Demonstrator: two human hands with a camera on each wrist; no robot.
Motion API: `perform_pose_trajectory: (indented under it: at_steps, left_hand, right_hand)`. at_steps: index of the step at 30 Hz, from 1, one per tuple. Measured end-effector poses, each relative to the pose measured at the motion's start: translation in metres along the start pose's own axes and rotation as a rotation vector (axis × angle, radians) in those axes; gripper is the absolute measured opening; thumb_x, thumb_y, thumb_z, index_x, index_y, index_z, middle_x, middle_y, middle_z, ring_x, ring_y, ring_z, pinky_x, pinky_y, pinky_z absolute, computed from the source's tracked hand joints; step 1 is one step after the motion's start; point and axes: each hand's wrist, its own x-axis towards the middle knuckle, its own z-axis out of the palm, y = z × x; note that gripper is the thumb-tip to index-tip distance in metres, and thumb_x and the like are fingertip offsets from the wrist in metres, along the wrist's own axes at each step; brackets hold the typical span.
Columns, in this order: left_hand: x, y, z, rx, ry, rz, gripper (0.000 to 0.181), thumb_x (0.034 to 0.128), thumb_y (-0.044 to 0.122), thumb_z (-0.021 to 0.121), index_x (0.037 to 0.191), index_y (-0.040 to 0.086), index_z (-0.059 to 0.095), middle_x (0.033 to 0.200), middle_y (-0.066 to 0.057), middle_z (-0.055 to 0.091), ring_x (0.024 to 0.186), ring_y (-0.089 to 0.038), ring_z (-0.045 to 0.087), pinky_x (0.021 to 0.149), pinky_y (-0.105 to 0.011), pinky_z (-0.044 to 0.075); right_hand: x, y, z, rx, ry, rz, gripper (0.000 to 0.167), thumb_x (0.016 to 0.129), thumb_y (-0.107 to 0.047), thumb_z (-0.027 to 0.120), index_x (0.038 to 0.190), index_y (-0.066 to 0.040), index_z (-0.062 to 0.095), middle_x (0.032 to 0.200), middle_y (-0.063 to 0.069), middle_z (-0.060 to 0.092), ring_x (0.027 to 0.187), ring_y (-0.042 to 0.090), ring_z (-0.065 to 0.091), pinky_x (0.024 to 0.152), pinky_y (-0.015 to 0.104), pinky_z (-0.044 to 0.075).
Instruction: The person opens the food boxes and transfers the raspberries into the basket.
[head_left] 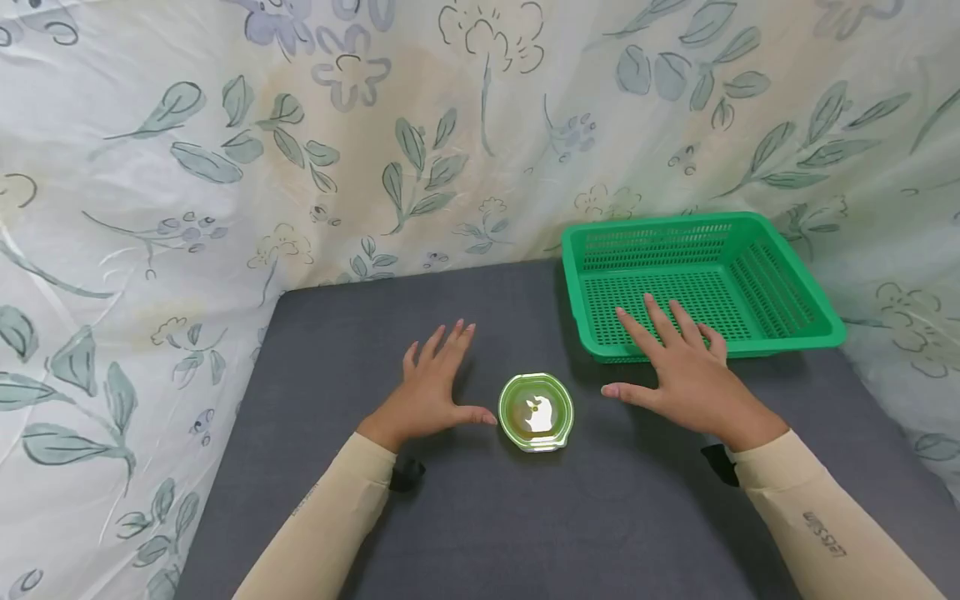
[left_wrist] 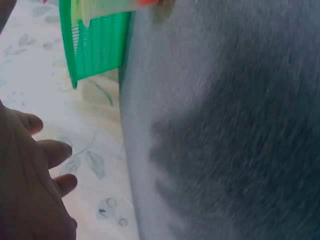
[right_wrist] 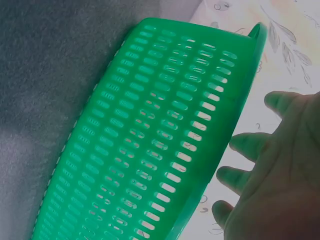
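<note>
Head view: round green container point(head_left: 535, 412) with a clear, shiny lid sits upright on the dark grey surface point(head_left: 465, 517), just right of frame centre and a bit below it. My left hand point(head_left: 431, 379) is left of it, palm down, fingers straight, thumb stuck out sideways. Thumb tip ends right at the container's left rim; can't tell if it touches. My right hand point(head_left: 682, 367) is on the other side, fingers spread, thumb pointing back at the container with a clear gap between. Both hands hold nothing. Green slotted basket point(head_left: 660, 242) sits in the upper right of the frame; my right fingertips overlap its near rim, contact can't be told. Beige sleeves on both arms, dark lettering on the right sleeve point(head_left: 821, 533). Floral sheet point(head_left: 375, 167) hangs behind and along the left.

Left wrist view: my left fingers at the left edge, apart, nothing between them. Basket corner at top, sheet behind it, surface with a dark shadow on the right. Something pale and translucent with an orange-red spot is cut off at the top edge; can't tell what.

Right wrist view: basket's slotted wall fills the middle. My right fingers at lower right, apart, nothing gripped. Surface on the left, sheet upper right.
</note>
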Motion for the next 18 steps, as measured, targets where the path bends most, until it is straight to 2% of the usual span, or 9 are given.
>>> perform_pose_trajectory:
  at_steps: [6,9,14,18]
  left_hand:
    - [-0.003,0.003,0.014,-0.150,0.001,0.058,0.142,0.0742,0.061,0.097,0.177,0.021,0.008,0.181,0.000,0.011,0.163,-0.037,0.014,0.120,-0.068,0.009]
    - [-0.006,0.006,0.024,-0.237,-0.015,0.044,0.141,0.0737,0.058,0.099,0.177,0.019,0.011,0.180,-0.001,0.017,0.162,-0.030,0.019,0.122,-0.067,0.013]
    - [-0.008,0.014,0.043,-0.443,-0.051,-0.008,0.133,0.0783,0.050,0.099,0.176,0.015,0.016,0.178,0.002,0.025,0.161,-0.022,0.022,0.123,-0.065,0.016]
    - [-0.009,0.019,0.056,-0.574,-0.057,0.015,0.132,0.0779,0.039,0.101,0.176,0.016,0.016,0.177,0.000,0.028,0.161,-0.017,0.022,0.124,-0.062,0.018]
  right_hand:
    - [-0.003,-0.008,0.002,0.022,0.010,-0.064,0.117,0.090,-0.077,0.072,0.177,-0.028,0.012,0.181,0.012,-0.005,0.163,0.047,-0.004,0.110,0.080,0.008]
    - [-0.004,-0.011,0.004,0.047,0.010,-0.103,0.117,0.090,-0.077,0.074,0.177,-0.030,0.013,0.182,0.011,-0.002,0.163,0.044,-0.003,0.110,0.080,0.009]
    - [-0.005,-0.017,0.010,0.101,0.026,-0.191,0.119,0.086,-0.073,0.081,0.177,-0.030,0.017,0.182,0.007,0.002,0.164,0.040,-0.003,0.109,0.081,0.012]
    - [-0.006,-0.023,0.016,0.131,0.061,-0.276,0.119,0.084,-0.070,0.085,0.176,-0.028,0.022,0.182,0.004,0.005,0.164,0.040,0.002,0.107,0.079,0.018]
